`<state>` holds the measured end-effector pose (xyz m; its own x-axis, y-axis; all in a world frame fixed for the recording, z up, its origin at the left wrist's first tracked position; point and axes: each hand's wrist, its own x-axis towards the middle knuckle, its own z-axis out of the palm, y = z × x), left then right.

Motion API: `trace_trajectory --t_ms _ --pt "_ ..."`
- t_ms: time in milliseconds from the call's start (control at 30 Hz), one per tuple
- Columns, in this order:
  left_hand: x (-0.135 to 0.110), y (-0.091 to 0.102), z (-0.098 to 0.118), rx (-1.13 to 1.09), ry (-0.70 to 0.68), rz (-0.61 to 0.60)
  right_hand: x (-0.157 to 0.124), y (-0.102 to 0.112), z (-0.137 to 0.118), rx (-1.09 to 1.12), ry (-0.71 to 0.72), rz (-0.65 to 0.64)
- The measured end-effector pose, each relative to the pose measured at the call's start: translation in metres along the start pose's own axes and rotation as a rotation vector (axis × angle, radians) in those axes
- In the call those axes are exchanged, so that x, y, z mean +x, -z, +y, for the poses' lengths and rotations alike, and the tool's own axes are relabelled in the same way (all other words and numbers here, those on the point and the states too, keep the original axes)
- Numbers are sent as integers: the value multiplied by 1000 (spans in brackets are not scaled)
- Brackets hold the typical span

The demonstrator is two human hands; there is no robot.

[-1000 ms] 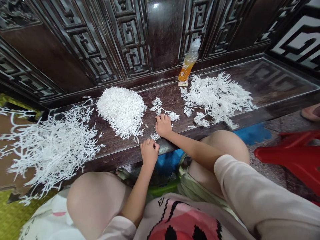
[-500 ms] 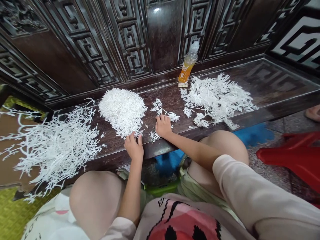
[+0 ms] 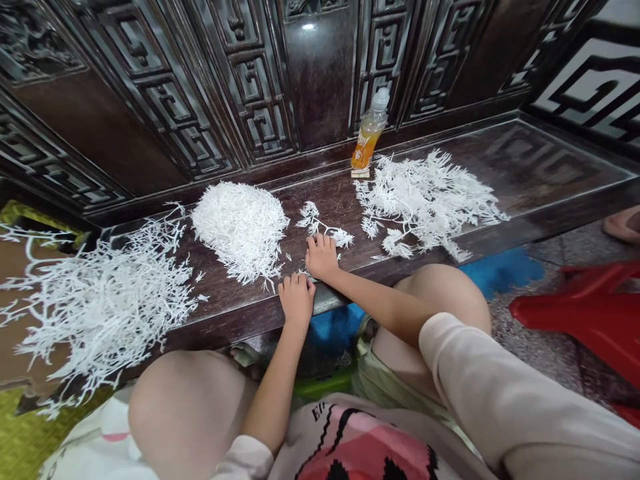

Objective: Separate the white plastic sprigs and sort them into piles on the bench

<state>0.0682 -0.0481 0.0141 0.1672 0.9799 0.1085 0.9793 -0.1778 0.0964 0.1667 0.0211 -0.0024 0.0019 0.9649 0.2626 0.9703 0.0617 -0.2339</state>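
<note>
Right now, the right hand point(image 3: 323, 257) is resting with its fingers point(image 3: 317, 243) slightly apart, their tips touching the lower end of a branched white plastic sprig point(image 3: 313, 220). The left hand point(image 3: 297, 300) is curling its fingers point(image 3: 290, 283) together on the dark carved wooden ledge point(image 3: 340, 197), just beside loose white bits; whether they are pinching anything, I cannot tell. An orange drink bottle point(image 3: 367, 137) is standing behind, its label unreadable, while the shirt lettering point(image 3: 317, 410) is showing only "EI".
</note>
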Motion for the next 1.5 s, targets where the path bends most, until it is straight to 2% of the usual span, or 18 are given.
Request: trace_trajectory --t_ms 200,267,367,533,633,733,800,867,967,1067,1167,1300,1400,1500 --pt "0 4 1 12 -82 -39 0 0 0 -1 -2 -4" --pt "-3 3 0 -32 -69 -30 1 0 0 -2 -3 -15" --pt "-7 -1 -2 -179 15 -6 1 -1 1 1 0 -25" --pt "-8 -5 -1 -552 124 44 1 -2 2 13 0 -1" --pt "-12 1 4 -724 166 59 2 -2 1 11 -4 10" --pt "-21 13 6 -789 192 110 2 -2 1 6 -9 4" --pt "-22 19 -2 -781 205 141 2 -2 1 4 -9 -1" --pt "-17 22 -19 -737 254 164 2 -2 1 3 -6 -2" --pt "-1 20 -52 -633 374 198 1 -2 1 7 -2 -3" --pt "11 14 -73 -497 389 188 1 -2 1 11 -3 4" --pt "12 8 -71 -399 375 216 1 -2 1 8 -1 4" --pt "5 2 -52 -364 313 305 1 -2 1 10 0 -8" --pt "2 0 -39 -385 189 284 1 -2 0 18 -6 -2" --pt "4 0 -37 -401 151 231 1 -1 0 23 -5 2"
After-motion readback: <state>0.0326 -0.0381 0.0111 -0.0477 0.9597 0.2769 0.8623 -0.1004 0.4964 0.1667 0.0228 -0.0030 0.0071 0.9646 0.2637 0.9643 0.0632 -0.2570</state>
